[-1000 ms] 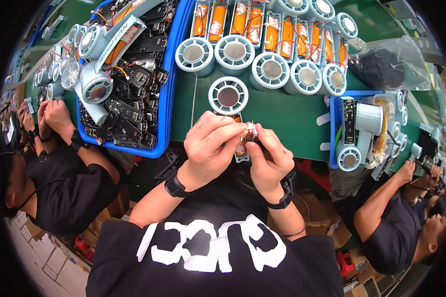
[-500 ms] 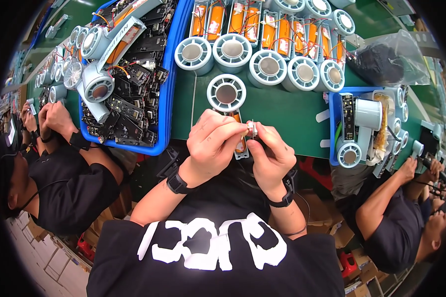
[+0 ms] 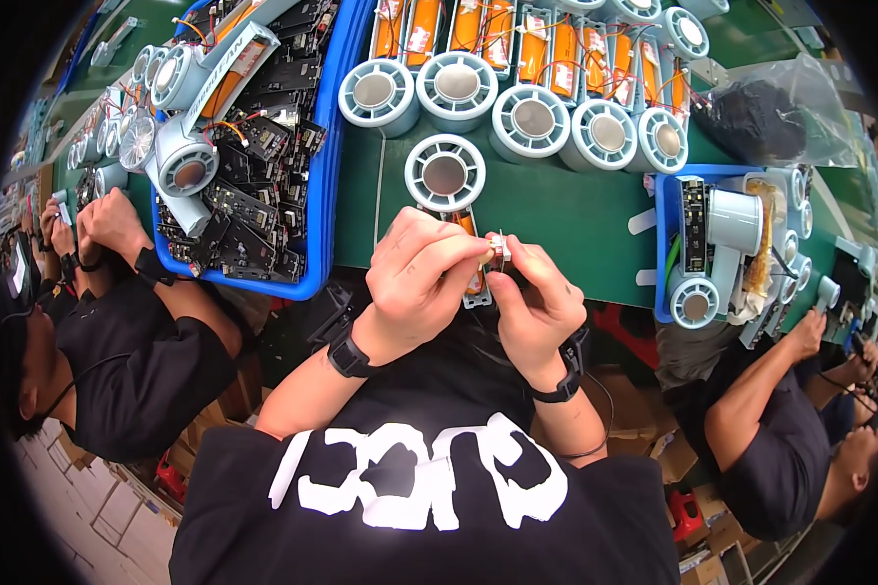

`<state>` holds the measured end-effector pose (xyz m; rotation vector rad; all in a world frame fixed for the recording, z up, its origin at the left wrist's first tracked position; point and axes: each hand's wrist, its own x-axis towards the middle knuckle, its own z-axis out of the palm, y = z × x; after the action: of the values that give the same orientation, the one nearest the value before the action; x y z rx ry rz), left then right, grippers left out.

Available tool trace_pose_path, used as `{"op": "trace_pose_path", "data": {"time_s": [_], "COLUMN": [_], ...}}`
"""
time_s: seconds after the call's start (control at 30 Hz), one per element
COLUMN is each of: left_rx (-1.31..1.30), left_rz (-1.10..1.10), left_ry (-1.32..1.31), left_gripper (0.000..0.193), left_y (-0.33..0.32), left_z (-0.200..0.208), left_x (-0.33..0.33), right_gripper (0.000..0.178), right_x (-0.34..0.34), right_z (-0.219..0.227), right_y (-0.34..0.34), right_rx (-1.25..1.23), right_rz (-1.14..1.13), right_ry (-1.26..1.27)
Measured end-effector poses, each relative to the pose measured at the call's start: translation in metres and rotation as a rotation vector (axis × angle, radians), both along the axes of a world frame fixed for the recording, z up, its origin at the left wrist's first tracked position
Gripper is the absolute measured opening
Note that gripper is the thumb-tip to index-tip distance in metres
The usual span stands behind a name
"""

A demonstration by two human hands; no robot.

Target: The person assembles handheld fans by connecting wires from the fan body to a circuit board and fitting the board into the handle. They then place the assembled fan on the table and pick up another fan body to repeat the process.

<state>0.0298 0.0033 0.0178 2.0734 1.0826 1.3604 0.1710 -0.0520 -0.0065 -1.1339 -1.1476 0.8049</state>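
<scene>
My left hand and my right hand meet in front of me, both closed in a pinch. Between their fingertips is a small white-and-dark part, perhaps a connector; its exact kind is too small to make out. The right thumb and forefinger grip this part, while the left fingertips press at its left side, hiding what they pinch. Beneath the hands lies a light blue handheld fan body, round head away from me, its handle partly covered. An orange battery shows in the open handle.
Several similar fan bodies with orange batteries and wires stand at the back. On the left, a blue bin holds black circuit boards; another blue bin stands right, near a bagged dark bundle. Co-workers sit on both sides.
The small part has turned slightly between my fingertips and shows more of its white side. Both hands stay almost in place, and the view has shifted a little.
</scene>
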Motion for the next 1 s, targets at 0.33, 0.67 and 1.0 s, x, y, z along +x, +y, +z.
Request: {"op": "trace_pose_path", "data": {"time_s": [0.33,0.67,1.0], "left_rx": [0.006,-0.205,-0.397], "left_rz": [-0.036,-0.085,-0.168], "left_ry": [-0.001,-0.049,-0.088], "left_gripper": [0.027,0.025,0.021], "left_y": [0.004,0.0,0.0], "left_z": [0.0,0.014,0.021], "left_x": [-0.004,-0.006,-0.014], "right_gripper": [0.044,0.043,0.042], "right_x": [0.007,0.019,0.027], "right_z": [-0.001,0.0,0.004], "right_y": [0.006,0.011,0.017], "right_rx": [0.123,0.196,0.203], "right_rz": [0.013,0.064,0.159], "right_ry": [-0.189,-0.282,-0.307]}}
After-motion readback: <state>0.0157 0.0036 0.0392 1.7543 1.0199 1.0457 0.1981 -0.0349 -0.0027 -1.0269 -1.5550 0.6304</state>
